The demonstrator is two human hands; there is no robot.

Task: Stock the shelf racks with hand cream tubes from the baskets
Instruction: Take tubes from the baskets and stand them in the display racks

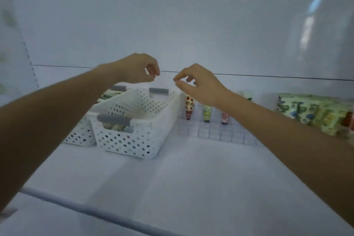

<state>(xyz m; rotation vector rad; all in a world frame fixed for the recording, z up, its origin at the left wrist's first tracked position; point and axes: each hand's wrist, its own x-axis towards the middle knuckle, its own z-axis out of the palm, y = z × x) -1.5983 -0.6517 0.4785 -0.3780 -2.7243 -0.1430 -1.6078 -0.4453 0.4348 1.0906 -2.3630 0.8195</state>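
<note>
A white perforated basket (157,120) with grey handles stands on the shelf, with hand cream tubes (116,126) lying in it. A second white basket (80,136) sits behind it to the left and also holds tubes. Right of the baskets is a clear gridded rack (220,134). A strawberry-print tube (189,107), a green tube (207,114) and a pink tube (225,118) stand upright in it. My left hand (138,69) hovers above the front basket's far end, fingers curled against the thumb, holding nothing visible. My right hand (197,82) hovers above the rack's left end, thumb and forefinger nearly pinched, nothing visible in them.
Floral-printed boxes (314,113) are stacked at the right end of the shelf. A white back wall rises behind everything. A grey rail (76,207) runs along the shelf's front edge. Bare shelf surface lies between the rail and the baskets.
</note>
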